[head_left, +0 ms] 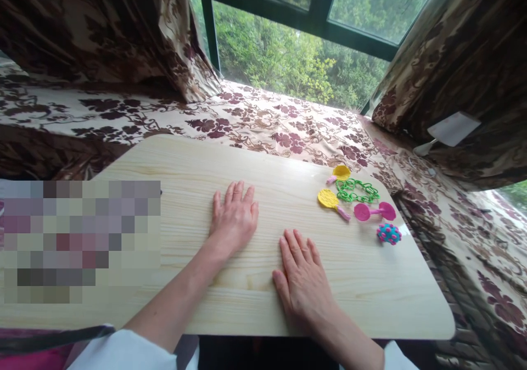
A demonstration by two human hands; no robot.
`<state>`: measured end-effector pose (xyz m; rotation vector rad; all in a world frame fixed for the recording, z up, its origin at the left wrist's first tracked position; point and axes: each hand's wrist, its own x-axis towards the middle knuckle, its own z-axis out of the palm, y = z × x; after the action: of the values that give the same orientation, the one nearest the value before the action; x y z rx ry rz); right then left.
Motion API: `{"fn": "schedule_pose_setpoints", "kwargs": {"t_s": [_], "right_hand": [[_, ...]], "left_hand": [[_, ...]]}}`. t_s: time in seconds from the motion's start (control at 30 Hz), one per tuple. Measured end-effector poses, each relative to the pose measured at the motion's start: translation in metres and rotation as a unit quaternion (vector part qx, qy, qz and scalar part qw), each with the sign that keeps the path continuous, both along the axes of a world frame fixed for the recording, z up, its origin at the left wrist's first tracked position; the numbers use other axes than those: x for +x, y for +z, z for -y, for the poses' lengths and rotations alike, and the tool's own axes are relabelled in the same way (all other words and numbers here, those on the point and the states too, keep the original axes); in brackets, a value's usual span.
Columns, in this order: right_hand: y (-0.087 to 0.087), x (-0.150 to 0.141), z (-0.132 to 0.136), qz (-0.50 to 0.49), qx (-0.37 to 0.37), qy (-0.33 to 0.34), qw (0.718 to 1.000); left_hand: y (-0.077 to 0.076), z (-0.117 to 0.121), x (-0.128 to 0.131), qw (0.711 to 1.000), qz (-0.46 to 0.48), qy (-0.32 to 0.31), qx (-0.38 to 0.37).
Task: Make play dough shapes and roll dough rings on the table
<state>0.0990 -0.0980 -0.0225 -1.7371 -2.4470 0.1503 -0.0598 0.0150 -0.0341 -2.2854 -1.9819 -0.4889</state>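
Observation:
My left hand (235, 216) lies palm down on the pale wooden table (247, 315), its fingers stretched out and holding nothing. Nearer to me and to the right, my right hand (302, 274) also rests flat with the fingers spread. Beyond it, at the table's right, are small clay-like pieces: a yellow racket shape with a pink handle (328, 198), a similar yellow one (341, 172) farther back, a green chain of linked rings (357, 190), a pink dumbbell shape (374, 212) and a blue lump with pink dots (389, 234). Neither hand touches them.
A pixelated patch (82, 238) hides the table's left part. Behind the table is a flower-patterned cloth (288, 139) below a window (267, 46). Patterned curtains (432, 57) hang at both sides, and a white lamp (453, 128) stands at the right.

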Motion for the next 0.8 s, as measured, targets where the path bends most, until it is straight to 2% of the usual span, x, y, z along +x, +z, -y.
{"fn": "schedule_pose_setpoints", "kwargs": {"t_s": [0.1,0.2,0.27,0.4,0.5,0.6,0.67,0.73,0.8], "right_hand": [[0.004,-0.03,-0.036,-0.024,0.017,0.008,1.0],[0.006,-0.035,-0.056,-0.033,0.027,-0.007,0.999],[0.004,-0.019,-0.049,-0.022,0.027,-0.02,0.999],[-0.004,0.019,-0.002,0.018,0.025,-0.03,0.999],[-0.006,0.016,0.017,0.026,0.029,0.006,0.999],[-0.004,-0.004,-0.004,0.014,0.022,0.038,0.999],[-0.002,-0.007,-0.032,0.008,0.02,0.002,1.0],[-0.001,0.006,-0.053,0.012,0.015,-0.062,0.998],[-0.001,0.028,-0.054,0.02,0.004,-0.062,0.998]], "left_hand": [[0.0,0.0,-0.001,1.0,-0.011,-0.003,0.004],[0.001,0.001,-0.002,1.0,-0.021,-0.007,0.009],[0.001,0.001,-0.003,1.0,-0.022,-0.01,0.01],[0.001,0.001,-0.003,1.0,-0.016,-0.012,0.01],[0.0,0.0,-0.002,1.0,-0.015,-0.005,0.01],[0.0,0.0,-0.003,1.0,-0.019,-0.007,0.009],[0.0,0.0,-0.003,1.0,-0.022,-0.012,0.01],[0.0,0.0,-0.003,1.0,-0.023,-0.013,0.011],[0.0,0.0,-0.003,1.0,-0.023,-0.012,0.01]]}}
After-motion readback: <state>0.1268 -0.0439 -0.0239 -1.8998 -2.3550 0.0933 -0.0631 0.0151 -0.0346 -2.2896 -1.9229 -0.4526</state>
